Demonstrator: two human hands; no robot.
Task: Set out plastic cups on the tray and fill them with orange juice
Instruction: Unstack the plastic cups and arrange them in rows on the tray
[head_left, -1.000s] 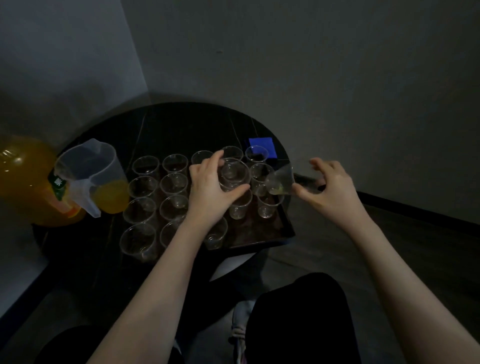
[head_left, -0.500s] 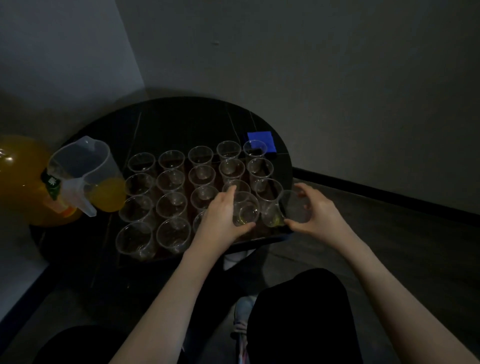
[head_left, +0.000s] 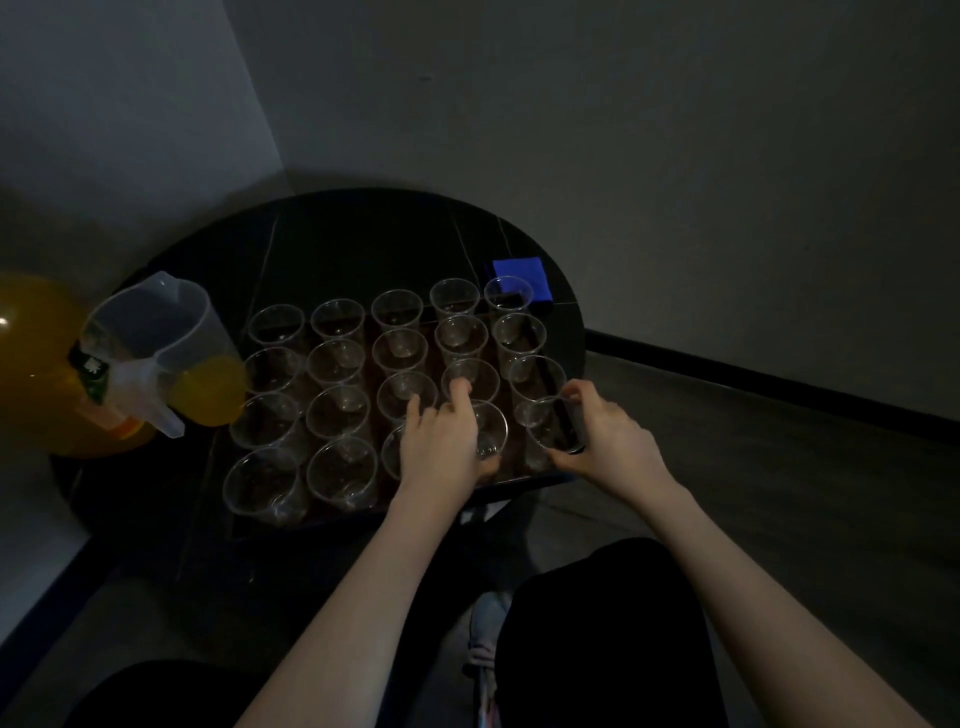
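Observation:
Several clear plastic cups stand in rows on a dark tray (head_left: 524, 480) on a round black table (head_left: 363, 249). My left hand (head_left: 441, 447) grips one cup (head_left: 491, 431) in the front row, fingers curled over its rim. My right hand (head_left: 602, 441) holds another clear cup (head_left: 545, 426) at the tray's front right corner, thumb and fingers round its side. All cups look empty. A clear measuring jug (head_left: 156, 343) with orange juice at its bottom stands left of the tray. Behind it is a large orange juice bottle (head_left: 36, 364).
A blue square object (head_left: 519, 275) lies on the table behind the far right cup. Grey walls meet in a corner behind the table. My dark-clothed knees (head_left: 608, 623) are below the table's front edge.
Both hands came down from the tray's far rows to its front row. The cup in each hand now stands on or just above the tray's front right part.

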